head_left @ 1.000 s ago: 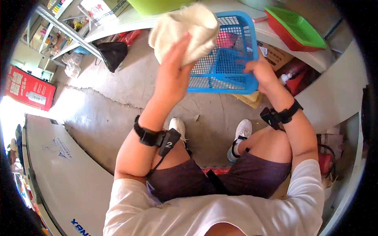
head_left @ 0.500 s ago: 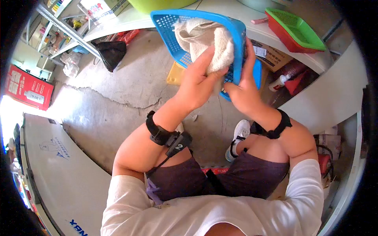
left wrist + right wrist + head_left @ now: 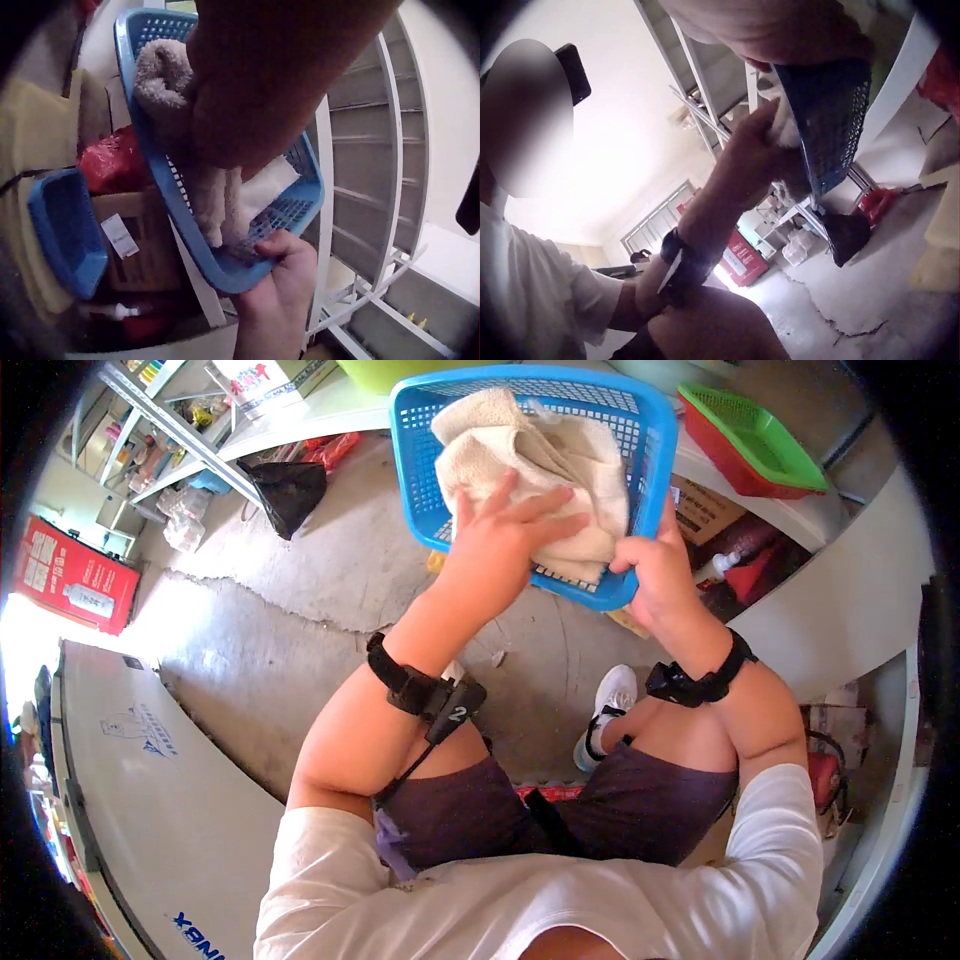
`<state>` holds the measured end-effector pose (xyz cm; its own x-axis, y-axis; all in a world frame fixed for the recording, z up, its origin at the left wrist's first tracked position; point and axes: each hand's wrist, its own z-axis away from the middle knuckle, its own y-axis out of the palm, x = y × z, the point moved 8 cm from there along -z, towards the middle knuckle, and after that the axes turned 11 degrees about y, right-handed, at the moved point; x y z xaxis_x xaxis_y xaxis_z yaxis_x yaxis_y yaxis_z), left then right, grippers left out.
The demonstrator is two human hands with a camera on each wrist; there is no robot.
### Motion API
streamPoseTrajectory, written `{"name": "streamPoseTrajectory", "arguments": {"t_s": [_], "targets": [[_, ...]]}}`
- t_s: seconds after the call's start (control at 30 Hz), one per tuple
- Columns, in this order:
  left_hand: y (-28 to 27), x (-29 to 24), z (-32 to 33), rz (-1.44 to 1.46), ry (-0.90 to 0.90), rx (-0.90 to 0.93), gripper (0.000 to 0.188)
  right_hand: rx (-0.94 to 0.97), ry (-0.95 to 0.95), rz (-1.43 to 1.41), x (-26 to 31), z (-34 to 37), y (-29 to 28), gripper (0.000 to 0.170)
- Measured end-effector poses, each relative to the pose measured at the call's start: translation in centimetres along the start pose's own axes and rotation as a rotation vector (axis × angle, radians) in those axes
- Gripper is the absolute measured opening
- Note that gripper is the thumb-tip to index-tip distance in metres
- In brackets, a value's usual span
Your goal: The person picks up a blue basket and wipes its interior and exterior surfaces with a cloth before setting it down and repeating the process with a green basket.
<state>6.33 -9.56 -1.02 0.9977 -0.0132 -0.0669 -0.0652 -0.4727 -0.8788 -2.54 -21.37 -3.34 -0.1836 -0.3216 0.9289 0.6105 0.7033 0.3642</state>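
Observation:
A blue plastic mesh basket [image 3: 652, 450] is held up in front of the shelf, its opening facing the head camera. Inside it lies a bunched cream towel [image 3: 590, 465], folded over itself. My left hand [image 3: 497, 545] rests on the towel's near side with its fingers spread. At the near right corner my right hand [image 3: 660, 575] grips the basket's rim, thumb on the inner side and the other fingers mostly hidden outside. In the left wrist view the right hand [image 3: 281, 289] holds that same corner, and the left forearm covers much of the towel.
A white shelf [image 3: 340, 405] runs behind the basket, with a green tray [image 3: 755, 445] stacked in a red one at its right. Below stand a cardboard box [image 3: 705, 515] and another blue basket [image 3: 67, 232]. A black bag [image 3: 285, 495] hangs at left.
The left hand brought the towel from above the basket's left side into it, then spread its fingers on it. The basket tilted sideways and came back to face the head camera, held by the right hand.

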Motion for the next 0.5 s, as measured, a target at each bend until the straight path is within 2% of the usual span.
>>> {"name": "streamPoseTrajectory", "arguments": {"t_s": [0.07,0.2,0.33,0.43,0.5], "targets": [[0.5,1.6,0.5,-0.144,-0.035,-0.022,0.068,0.008,-0.015,-0.003,0.4,0.1,0.0,0.095],[-0.1,3.9,0.8,-0.04,-0.142,-0.113,0.073,0.061,-0.081,0.027,1.0,0.4,0.6,0.096],[-0.5,3.5,1.0,0.348,-0.177,-0.248,0.074,0.114,-0.11,0.091,0.9,0.8,1.0,0.097],[-0.4,3.3,0.9,0.494,-0.115,-0.274,0.066,0.123,-0.183,0.187,0.7,1.0,1.2,0.1],[0.0,3.6,1.0,0.706,-0.231,-0.214,0.06,0.14,-0.246,0.266,0.9,1.2,1.7,0.101]]}}
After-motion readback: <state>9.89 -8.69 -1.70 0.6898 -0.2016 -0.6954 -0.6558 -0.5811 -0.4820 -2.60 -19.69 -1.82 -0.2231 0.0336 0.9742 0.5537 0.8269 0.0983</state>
